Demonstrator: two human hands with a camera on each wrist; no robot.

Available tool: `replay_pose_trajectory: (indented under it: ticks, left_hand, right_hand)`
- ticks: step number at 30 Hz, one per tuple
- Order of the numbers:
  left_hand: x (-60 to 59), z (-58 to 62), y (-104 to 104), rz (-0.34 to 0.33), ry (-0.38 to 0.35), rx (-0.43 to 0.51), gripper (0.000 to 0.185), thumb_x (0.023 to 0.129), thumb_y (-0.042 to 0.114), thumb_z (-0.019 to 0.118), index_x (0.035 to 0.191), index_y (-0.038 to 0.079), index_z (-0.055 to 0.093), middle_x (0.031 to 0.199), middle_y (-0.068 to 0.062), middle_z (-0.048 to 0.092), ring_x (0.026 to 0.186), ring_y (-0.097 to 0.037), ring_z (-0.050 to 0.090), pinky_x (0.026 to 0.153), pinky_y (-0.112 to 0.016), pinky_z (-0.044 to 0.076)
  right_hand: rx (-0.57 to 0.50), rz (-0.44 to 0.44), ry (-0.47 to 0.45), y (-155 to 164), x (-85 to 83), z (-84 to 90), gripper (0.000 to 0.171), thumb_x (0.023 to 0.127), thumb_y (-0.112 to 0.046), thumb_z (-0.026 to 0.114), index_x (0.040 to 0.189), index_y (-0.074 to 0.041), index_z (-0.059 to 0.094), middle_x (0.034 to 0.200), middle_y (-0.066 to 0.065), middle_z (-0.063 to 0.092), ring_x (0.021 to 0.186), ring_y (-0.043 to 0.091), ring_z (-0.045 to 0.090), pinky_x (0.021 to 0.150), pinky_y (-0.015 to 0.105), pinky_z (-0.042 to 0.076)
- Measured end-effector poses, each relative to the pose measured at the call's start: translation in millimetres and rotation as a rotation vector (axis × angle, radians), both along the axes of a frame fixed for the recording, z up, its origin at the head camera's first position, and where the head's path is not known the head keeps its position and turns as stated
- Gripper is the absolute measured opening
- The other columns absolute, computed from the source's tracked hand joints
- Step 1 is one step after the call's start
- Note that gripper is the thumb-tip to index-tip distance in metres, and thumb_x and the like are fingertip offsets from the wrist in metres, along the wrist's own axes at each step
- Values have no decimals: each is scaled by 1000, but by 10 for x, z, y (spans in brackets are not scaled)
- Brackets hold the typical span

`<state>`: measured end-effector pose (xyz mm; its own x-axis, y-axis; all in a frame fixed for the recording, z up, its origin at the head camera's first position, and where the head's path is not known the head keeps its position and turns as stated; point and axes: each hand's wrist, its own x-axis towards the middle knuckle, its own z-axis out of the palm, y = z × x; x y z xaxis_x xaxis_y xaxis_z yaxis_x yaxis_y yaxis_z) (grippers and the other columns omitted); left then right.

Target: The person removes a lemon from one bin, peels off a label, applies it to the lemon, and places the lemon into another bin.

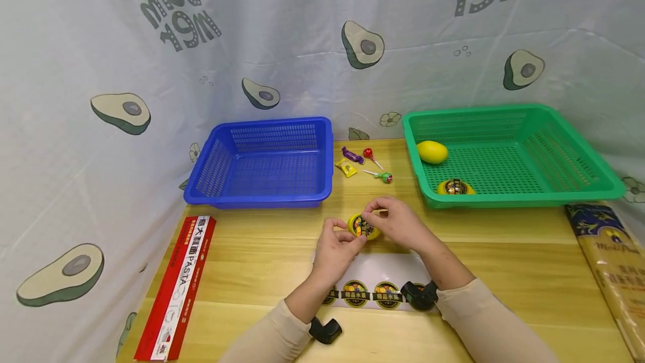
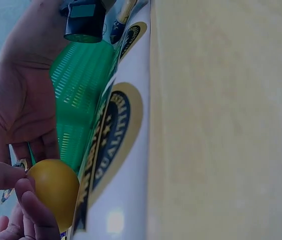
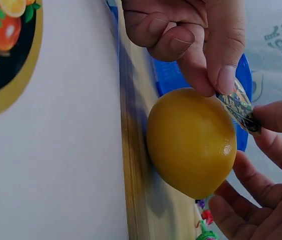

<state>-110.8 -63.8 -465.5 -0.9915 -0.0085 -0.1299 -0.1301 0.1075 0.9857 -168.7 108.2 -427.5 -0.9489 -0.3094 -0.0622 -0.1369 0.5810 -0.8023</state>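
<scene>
A yellow toy lemon (image 3: 191, 142) lies on the table between the two hands. Over it is a round dark fruit sticker (image 3: 240, 107), partly bent in the right wrist view. My left hand (image 1: 336, 248) pinches one edge of the sticker between thumb and finger. The opposite edge is pinched by my right hand (image 1: 398, 223), which reaches in from the right. Whether the sticker touches the lemon is hard to tell. Just in front of the hands lies a white sticker sheet (image 1: 363, 268) with a row of similar round stickers, partly covered by the right wrist's camera.
A blue basket (image 1: 326, 184) stands back left. The green basket (image 1: 524, 198) back right holds a plain lemon (image 1: 432, 152) and a stickered lemon (image 1: 453, 187). Between them lie wrapped candies (image 1: 353, 155) and lollipops (image 1: 385, 177). A pasta box (image 1: 176, 284) lies left, a pasta bag (image 1: 612, 262) right.
</scene>
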Motion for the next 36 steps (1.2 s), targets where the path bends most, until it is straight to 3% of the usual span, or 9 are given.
replay_pose_trajectory:
  ticks: [14, 27, 36]
  left_hand:
    - [-27, -25, -18, 4, -17, -1, 50, 85, 14, 80, 118, 8, 42, 77, -6, 73, 57, -7, 58, 54, -21, 43]
    - [-40, -18, -40, -34, -32, -5, 50, 86, 13, 80, 118, 6, 42, 72, -2, 70, 53, -7, 56, 52, -21, 42]
    - [-56, -7, -45, -42, -53, -28, 51, 87, 13, 78, 122, 7, 42, 69, 1, 68, 51, -7, 54, 50, -21, 40]
  right_hand:
    - [-18, 7, -26, -12, -36, -72, 14, 99, -25, 67, 100, -10, 70, 119, 13, 68, 118, 38, 65, 99, 51, 55]
    - [-12, 22, -33, -23, -44, -73, 15, 100, -25, 67, 99, -10, 69, 104, 8, 72, 99, 23, 65, 86, 37, 53]
    - [-3, 18, -35, -30, -55, -87, 14, 99, -23, 67, 98, -10, 69, 103, 8, 72, 101, 24, 66, 84, 33, 51]
